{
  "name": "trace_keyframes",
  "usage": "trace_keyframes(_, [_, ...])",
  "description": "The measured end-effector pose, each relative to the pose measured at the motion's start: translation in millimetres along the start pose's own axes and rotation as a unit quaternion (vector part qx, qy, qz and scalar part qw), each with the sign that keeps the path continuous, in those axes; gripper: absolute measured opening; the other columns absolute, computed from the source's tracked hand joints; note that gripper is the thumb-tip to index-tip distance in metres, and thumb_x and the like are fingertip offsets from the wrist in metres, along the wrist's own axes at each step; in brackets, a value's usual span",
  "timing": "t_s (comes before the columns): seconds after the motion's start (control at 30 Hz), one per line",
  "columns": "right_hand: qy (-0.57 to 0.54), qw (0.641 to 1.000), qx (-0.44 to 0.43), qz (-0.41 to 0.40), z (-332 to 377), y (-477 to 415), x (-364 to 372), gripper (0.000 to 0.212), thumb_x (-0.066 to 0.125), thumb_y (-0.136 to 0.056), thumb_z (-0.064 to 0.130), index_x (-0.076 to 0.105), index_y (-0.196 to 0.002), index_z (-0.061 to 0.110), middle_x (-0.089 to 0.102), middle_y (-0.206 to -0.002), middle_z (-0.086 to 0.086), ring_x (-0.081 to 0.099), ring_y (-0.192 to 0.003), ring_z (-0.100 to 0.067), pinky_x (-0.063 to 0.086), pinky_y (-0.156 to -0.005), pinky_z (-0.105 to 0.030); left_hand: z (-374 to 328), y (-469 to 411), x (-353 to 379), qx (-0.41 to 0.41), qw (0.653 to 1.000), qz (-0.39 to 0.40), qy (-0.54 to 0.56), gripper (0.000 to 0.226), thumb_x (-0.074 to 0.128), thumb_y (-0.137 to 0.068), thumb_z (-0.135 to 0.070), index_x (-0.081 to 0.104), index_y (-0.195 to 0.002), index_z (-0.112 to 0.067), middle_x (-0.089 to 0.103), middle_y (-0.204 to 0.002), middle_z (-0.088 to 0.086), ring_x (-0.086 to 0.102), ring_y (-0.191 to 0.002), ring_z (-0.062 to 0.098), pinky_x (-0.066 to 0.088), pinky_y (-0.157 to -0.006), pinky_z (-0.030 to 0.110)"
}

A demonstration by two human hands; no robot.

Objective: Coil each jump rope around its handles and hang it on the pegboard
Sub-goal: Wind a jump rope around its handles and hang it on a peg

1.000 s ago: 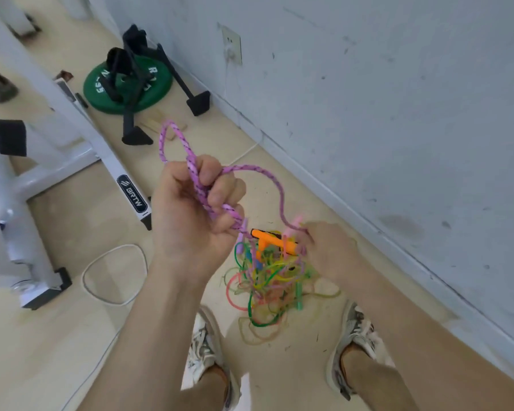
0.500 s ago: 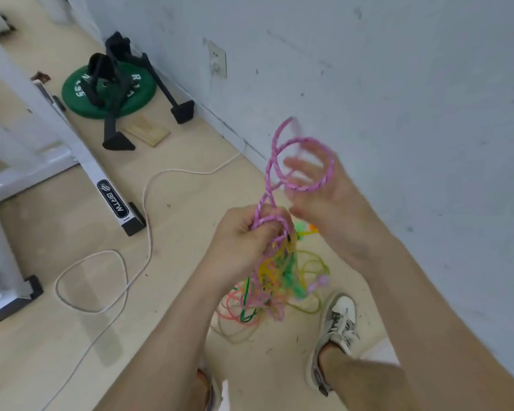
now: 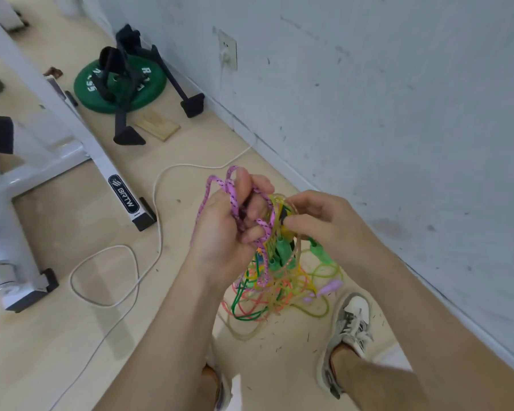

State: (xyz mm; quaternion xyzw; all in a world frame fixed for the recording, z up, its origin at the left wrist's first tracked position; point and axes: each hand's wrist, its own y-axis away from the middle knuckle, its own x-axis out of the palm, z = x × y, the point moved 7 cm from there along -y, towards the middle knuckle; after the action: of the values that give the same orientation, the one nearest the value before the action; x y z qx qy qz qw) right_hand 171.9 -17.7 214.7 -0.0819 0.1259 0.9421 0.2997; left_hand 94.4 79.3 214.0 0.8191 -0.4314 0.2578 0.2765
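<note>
My left hand [image 3: 226,229] grips several loops of a pink braided jump rope [image 3: 231,192], which sticks out above my fist and trails down below it. My right hand [image 3: 324,221] is close beside it, with thumb and fingers pinching a translucent yellow rope [image 3: 275,221] at the top of the bundle. A tangle of coloured jump ropes [image 3: 276,289] in green, orange, yellow and pink hangs from my hands down to the floor, with green handles [image 3: 282,250] among it. No pegboard is in view.
My two shoes [image 3: 349,324] stand on the wooden floor close to the grey wall [image 3: 398,114] on the right. A white cable [image 3: 149,256] loops across the floor. A white gym frame [image 3: 72,126], a green weight plate [image 3: 149,87] and black stands lie at the back left.
My right hand has come down from the raised pink loop to the bundle and now pinches a yellow rope. The left hand holds more pink loops, gathered tighter.
</note>
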Motion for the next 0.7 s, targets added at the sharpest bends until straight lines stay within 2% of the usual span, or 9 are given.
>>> trace_keyframes(0.1, [0.065, 0.997, -0.012, -0.035, -1, 1, -7, 0.021, 0.084, -0.072, 0.028, 0.072, -0.089, 0.031, 0.071, -0.095, 0.008, 0.065, -0.09, -0.002, 0.048, -0.083, -0.018, 0, 0, 5, 0.031, 0.995, 0.008, -0.09, 0.021, 0.057, -0.087, -0.023, 0.072, -0.077, -0.012, 0.021, -0.058, 0.0, 0.02, -0.047, 0.007, 0.015, -0.037, 0.017])
trace_keyframes(0.2, [0.077, 0.993, 0.007, -0.083, -7, -3, -14, 0.022, 0.08, -0.07, 0.017, 0.074, -0.086, 0.031, 0.071, -0.088, -0.001, 0.065, -0.083, -0.015, 0.053, -0.081, -0.032, 5, 2, 10, 0.047, 0.983, 0.009, -0.178, 0.023, 0.05, -0.086, -0.013, 0.073, -0.08, -0.012, 0.038, -0.053, -0.007, 0.028, -0.047, 0.005, 0.015, -0.043, 0.019])
trace_keyframes(0.3, [0.107, 0.992, 0.045, -0.047, -14, -6, -12, 0.047, 0.07, -0.056, 0.031, 0.072, -0.103, 0.027, 0.066, -0.085, 0.003, 0.063, -0.078, -0.016, 0.053, -0.075, -0.034, 12, 2, 17, 0.034, 0.98, 0.027, -0.194, 0.033, 0.045, -0.094, -0.002, 0.072, -0.077, -0.009, 0.046, -0.05, -0.008, 0.038, -0.044, 0.002, 0.026, -0.041, 0.012])
trace_keyframes(0.33, [0.123, 0.99, 0.048, -0.039, -15, -6, -12, 0.048, 0.07, -0.056, 0.034, 0.071, -0.103, 0.028, 0.063, -0.083, 0.007, 0.062, -0.075, -0.013, 0.051, -0.072, -0.031, 13, 1, 18, 0.031, 0.98, 0.029, -0.194, 0.033, 0.046, -0.094, -0.004, 0.073, -0.075, -0.009, 0.046, -0.052, -0.006, 0.038, -0.044, 0.003, 0.029, -0.041, 0.012])
trace_keyframes(0.4, [0.15, 0.985, 0.039, -0.074, -16, -6, -19, 0.032, 0.077, -0.063, 0.03, 0.069, -0.095, 0.026, 0.061, -0.08, 0.011, 0.064, -0.076, -0.012, 0.049, -0.069, -0.031, 16, -1, 18, 0.03, 0.979, 0.033, -0.2, 0.026, 0.051, -0.088, -0.011, 0.074, -0.074, -0.009, 0.044, -0.058, 0.009, 0.034, -0.047, 0.007, 0.028, -0.041, 0.013])
trace_keyframes(0.5, [0.207, 0.968, 0.048, -0.136, -17, -5, -30, 0.02, 0.078, -0.071, 0.026, 0.065, -0.086, 0.022, 0.064, -0.081, 0.008, 0.063, -0.081, -0.017, 0.049, -0.072, -0.034, 21, -3, 18, 0.029, 0.973, 0.025, -0.228, 0.022, 0.051, -0.086, -0.009, 0.068, -0.076, 0.002, 0.042, -0.071, 0.029, 0.027, -0.05, 0.013, 0.026, -0.043, 0.015])
trace_keyframes(0.57, [0.243, 0.957, 0.065, -0.143, -21, -6, -32, 0.017, 0.074, -0.074, 0.028, 0.063, -0.085, 0.023, 0.066, -0.083, 0.006, 0.06, -0.081, -0.019, 0.048, -0.072, -0.034, 24, -4, 20, 0.032, 0.971, 0.021, -0.238, 0.024, 0.052, -0.09, -0.008, 0.069, -0.073, -0.002, 0.04, -0.072, 0.039, 0.022, -0.055, 0.017, 0.025, -0.044, 0.015])
trace_keyframes(0.63, [0.235, 0.958, 0.078, -0.144, -25, -8, -37, 0.01, 0.07, -0.076, 0.026, 0.061, -0.081, 0.026, 0.066, -0.078, 0.005, 0.059, -0.074, -0.018, 0.044, -0.065, -0.031, 25, -6, 18, 0.039, 0.968, 0.007, -0.25, 0.027, 0.052, -0.091, -0.012, 0.069, -0.072, -0.003, 0.039, -0.067, 0.03, 0.02, -0.06, 0.022, 0.024, -0.046, 0.018])
trace_keyframes(0.7, [0.173, 0.973, 0.096, -0.117, -31, -9, -41, 0.007, 0.066, -0.08, 0.021, 0.06, -0.076, 0.025, 0.064, -0.068, 0.005, 0.056, -0.062, -0.013, 0.039, -0.06, -0.027, 25, -8, 14, 0.041, 0.964, -0.01, -0.263, 0.03, 0.051, -0.089, -0.016, 0.062, -0.076, 0.008, 0.047, -0.066, 0.012, 0.022, -0.065, 0.025, 0.023, -0.049, 0.023])
